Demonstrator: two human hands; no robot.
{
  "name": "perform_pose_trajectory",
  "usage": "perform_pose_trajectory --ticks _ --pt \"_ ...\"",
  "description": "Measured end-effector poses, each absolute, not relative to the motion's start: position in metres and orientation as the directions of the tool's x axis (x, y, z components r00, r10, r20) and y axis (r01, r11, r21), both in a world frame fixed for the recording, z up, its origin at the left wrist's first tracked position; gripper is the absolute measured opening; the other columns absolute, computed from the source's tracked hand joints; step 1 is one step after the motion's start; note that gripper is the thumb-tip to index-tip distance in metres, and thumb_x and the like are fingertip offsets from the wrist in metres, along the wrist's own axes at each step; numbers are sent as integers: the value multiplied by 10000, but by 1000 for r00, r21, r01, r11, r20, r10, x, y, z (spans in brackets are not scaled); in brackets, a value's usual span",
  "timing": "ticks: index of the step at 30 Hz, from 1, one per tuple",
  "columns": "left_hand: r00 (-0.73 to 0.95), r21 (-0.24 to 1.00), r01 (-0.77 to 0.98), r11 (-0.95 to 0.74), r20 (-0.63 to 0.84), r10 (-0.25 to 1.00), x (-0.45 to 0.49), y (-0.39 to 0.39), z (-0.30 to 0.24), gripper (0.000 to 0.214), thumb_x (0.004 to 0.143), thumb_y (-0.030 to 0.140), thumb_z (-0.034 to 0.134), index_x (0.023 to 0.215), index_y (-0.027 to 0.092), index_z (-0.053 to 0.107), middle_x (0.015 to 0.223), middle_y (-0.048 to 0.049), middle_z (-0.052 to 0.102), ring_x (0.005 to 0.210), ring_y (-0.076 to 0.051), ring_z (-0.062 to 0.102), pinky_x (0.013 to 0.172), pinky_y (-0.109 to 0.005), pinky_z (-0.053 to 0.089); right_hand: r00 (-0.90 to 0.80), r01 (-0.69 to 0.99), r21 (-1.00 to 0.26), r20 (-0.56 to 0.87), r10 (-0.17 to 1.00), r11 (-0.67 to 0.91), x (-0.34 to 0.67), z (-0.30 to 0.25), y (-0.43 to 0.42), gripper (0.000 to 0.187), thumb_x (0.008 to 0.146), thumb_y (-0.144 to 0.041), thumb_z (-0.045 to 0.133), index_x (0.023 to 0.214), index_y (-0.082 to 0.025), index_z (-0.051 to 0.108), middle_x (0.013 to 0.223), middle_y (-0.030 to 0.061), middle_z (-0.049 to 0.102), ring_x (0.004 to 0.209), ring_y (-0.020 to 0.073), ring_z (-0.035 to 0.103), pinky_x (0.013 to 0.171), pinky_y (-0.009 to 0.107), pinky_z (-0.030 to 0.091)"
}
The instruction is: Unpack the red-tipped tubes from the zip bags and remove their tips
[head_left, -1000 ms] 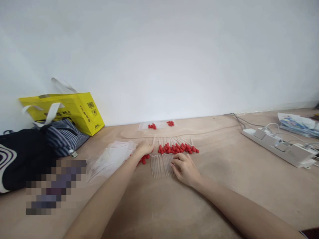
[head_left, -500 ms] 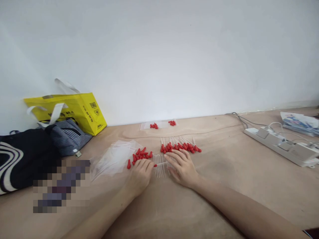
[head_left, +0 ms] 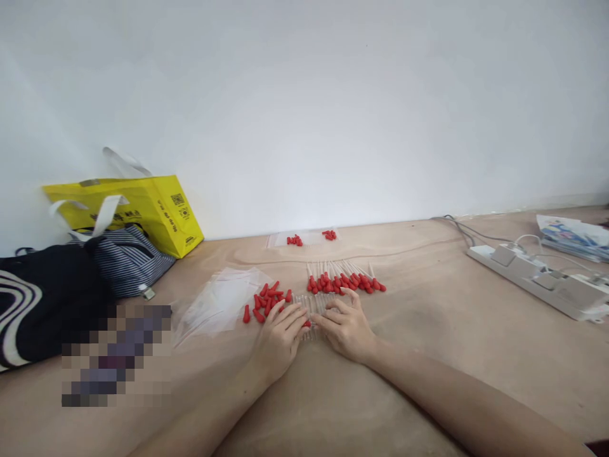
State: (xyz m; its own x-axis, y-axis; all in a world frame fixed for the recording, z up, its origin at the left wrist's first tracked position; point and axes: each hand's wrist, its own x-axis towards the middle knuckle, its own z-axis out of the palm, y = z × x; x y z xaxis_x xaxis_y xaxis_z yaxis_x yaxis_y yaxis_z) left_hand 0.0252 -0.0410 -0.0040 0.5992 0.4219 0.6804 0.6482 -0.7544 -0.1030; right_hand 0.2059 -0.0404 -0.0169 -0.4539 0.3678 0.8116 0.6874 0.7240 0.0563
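My left hand [head_left: 280,333] has its fingers closed around a red rubber dropper bulb [head_left: 307,324], whose end shows past the fingertips. Facing it, my right hand [head_left: 349,327] pinches a thin glass dropper tube, mostly hidden by the fingers, in line with the bulb. Beneath and between both hands lies a row of clear glass tubes [head_left: 307,302]. Loose red bulbs [head_left: 273,294] are heaped just beyond my left hand. Past my right hand, droppers with red bulbs fitted [head_left: 345,282] lie side by side, tubes pointing to the wall.
Clear plastic bags [head_left: 216,301] are spread left of the loose bulbs. Near the wall lies a bag holding red bulbs [head_left: 329,235]. A yellow bag [head_left: 176,216], striped pouch [head_left: 133,260] and black bag [head_left: 71,298] stand left. A power strip [head_left: 537,279] lies right.
Both hands have shifted slightly toward me and closer together. The red bulb and tube between them have moved nearer, and the bulb is now more covered by my left fingers.
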Motion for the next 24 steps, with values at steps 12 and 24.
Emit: perform_pose_trajectory --ticks 12,24 --pt "614 -83 675 -733 614 496 20 -53 4 246 818 165 417 798 241 649 935 -14 680 1003 -208 556 952 -508 266 -473 691 55 788 394 720 204 -17 -51 169 795 -137 448 759 -223 589 511 -52 531 696 114 498 948 452 158" --pt "494 -33 750 -661 693 526 -5 -49 1 234 841 205 396 825 204 629 849 -51 649 811 -170 571 719 -325 434 -417 766 16 772 479 642 223 -18 -46 171 834 -218 446 802 -210 614 554 -21 530 546 100 442 597 263 311"
